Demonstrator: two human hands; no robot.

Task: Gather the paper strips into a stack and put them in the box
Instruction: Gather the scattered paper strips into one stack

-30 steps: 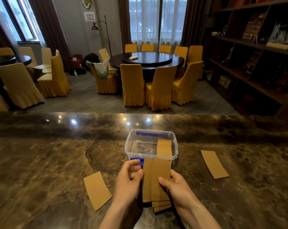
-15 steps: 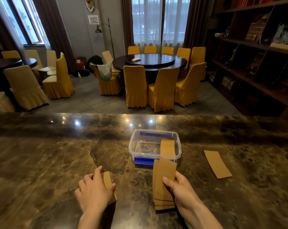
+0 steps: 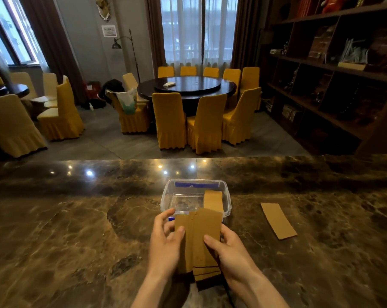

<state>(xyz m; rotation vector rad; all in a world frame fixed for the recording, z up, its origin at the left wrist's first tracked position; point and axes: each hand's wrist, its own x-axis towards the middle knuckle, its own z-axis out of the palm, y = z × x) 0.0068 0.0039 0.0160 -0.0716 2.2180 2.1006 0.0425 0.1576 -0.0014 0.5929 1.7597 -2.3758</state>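
A stack of brown paper strips (image 3: 199, 243) stands upright on the marble counter just in front of the clear plastic box (image 3: 166, 196). My left hand (image 3: 166, 243) grips the stack's left side, with one strip offset at the left. My right hand (image 3: 226, 247) grips the right side. One strip (image 3: 213, 200) leans inside the box at its right end. A single loose strip (image 3: 278, 220) lies flat on the counter to the right.
The box rests on a blue lid (image 3: 170, 218). The dark marble counter (image 3: 77, 230) ends at a far edge, with a dining room of yellow chairs beyond. Wooden shelves (image 3: 343, 74) stand at the right.
My left hand picked up the loose strip from the counter's left and brought it to the stack's left side. The right hand has kept the stack upright.
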